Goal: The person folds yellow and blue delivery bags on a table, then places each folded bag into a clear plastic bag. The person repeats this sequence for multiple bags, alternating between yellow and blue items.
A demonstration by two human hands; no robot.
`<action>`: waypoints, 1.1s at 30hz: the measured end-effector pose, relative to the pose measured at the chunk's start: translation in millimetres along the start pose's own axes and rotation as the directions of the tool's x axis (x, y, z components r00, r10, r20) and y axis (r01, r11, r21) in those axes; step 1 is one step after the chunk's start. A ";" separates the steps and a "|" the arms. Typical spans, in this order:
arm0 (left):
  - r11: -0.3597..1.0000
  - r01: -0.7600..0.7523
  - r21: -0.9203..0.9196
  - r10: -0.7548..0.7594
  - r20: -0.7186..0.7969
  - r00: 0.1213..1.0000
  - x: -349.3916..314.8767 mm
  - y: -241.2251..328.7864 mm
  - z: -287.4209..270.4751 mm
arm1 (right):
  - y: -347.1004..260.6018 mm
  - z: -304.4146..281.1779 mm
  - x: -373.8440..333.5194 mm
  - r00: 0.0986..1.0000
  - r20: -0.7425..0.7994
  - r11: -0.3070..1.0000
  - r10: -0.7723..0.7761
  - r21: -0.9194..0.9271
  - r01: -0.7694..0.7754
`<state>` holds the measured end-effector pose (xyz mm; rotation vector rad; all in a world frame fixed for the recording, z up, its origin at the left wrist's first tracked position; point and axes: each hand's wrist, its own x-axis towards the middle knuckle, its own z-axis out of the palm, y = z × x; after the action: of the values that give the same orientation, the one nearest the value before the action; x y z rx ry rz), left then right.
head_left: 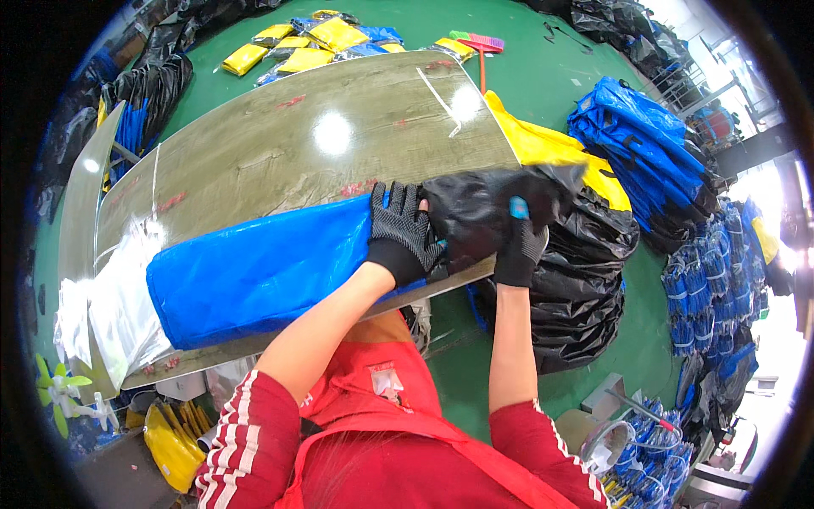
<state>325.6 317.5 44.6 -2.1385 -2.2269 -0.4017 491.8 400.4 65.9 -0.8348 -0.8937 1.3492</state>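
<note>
A folded blue sheet-like bag [263, 263] of shiny plastic lies along the near edge of the table, with a loose black plastic end [475, 208] at its right. My left hand [398, 225], in a black dotted glove, rests over the join of blue and black with its fingers spread. On the right, my right hand [521, 242] pinches the black end, its blue-tipped thumb on top and the other fingers hidden beneath. The outer corner of the black plastic is lifted and slightly blurred.
The wood-patterned table [254, 144] carries clear plastic bags [127, 297] at its left end. Black plastic [585, 288] is heaped at the right, beside yellow sheeting [551, 144] and a blue stack [636, 153]. Yellow packets [339, 34] and a broom [482, 64] lie beyond the table.
</note>
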 end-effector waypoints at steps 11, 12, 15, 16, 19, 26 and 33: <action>0.899 0.065 -0.433 -0.259 -0.407 0.876 -152.4 -138.4 -82.2 | 37.5 116.6 -121.5 0.335 0.942 0.097 -0.014 -0.332 0.938; 0.850 0.015 -0.527 -0.316 -0.487 0.814 -151.3 -145.8 -96.9 | 46.9 118.7 -135.2 0.422 0.906 0.182 0.026 -0.419 0.890; 0.907 -0.173 -0.385 0.045 -0.320 0.947 -149.1 -137.0 -142.0 | 60.4 116.7 -160.5 0.403 0.910 0.203 0.100 -0.415 0.887; 0.919 -0.104 -0.380 -0.008 -0.281 0.960 -143.4 -134.3 -152.9 | 58.8 116.4 -163.3 0.396 0.910 0.230 0.122 -0.414 0.881; 0.920 -0.150 -0.362 0.008 -0.365 0.931 -127.6 -118.7 -148.1 | 37.4 122.6 -155.4 0.369 0.888 0.254 0.275 -0.437 0.863; 0.996 -0.037 -0.079 0.042 0.054 0.998 -134.0 -122.3 -54.2 | 41.2 240.9 -36.6 0.419 0.886 0.304 -0.200 -0.350 0.886; 0.995 -0.066 -0.074 0.072 0.087 0.994 -138.5 -126.9 -56.4 | 174.6 220.9 56.0 0.669 0.322 0.640 0.670 0.207 -0.740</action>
<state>199.4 167.5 50.7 -2.3065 -2.2086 -0.3957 217.7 463.5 8.7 -0.8199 -0.4631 2.2626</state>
